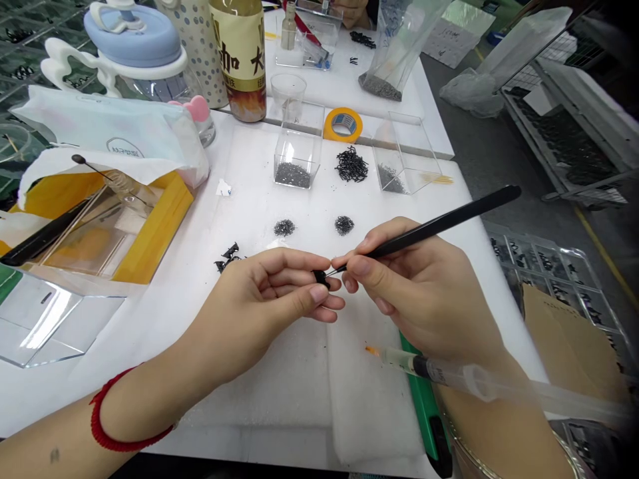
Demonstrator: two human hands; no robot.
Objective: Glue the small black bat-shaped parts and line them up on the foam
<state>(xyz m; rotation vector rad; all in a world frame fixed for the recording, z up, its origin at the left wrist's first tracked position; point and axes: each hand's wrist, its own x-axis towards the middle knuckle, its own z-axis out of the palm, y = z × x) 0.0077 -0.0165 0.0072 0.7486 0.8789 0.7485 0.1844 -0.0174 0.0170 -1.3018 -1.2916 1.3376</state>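
The small black part (321,277) is sitting above the middle of the white desk (249,206), pinched between the thumb and fingertips of the left hand (264,299), which is closing narrowly around it. The right hand (414,286), at three o'clock of the part, is gripping a slim black tool (439,223). Its fine tip is touching the part and its shaft is slanting away toward two o'clock.

At ten o'clock a few black pieces (227,256) are lying near the left hand. At twelve o'clock two small grey piles (284,227) are lying on the desk, apart from each other. Beyond them a clear box (294,163) is holding a shallow layer of grey bits. A loose heap of black parts (352,165) is lying just beside it at its three o'clock. A second, tilting clear box (402,159) is holding a thinner scatter.

Farther off at one o'clock, a clear bag (394,46) is holding grey bits at its bottom. At five o'clock a syringe (429,366) is lying by the right wrist.
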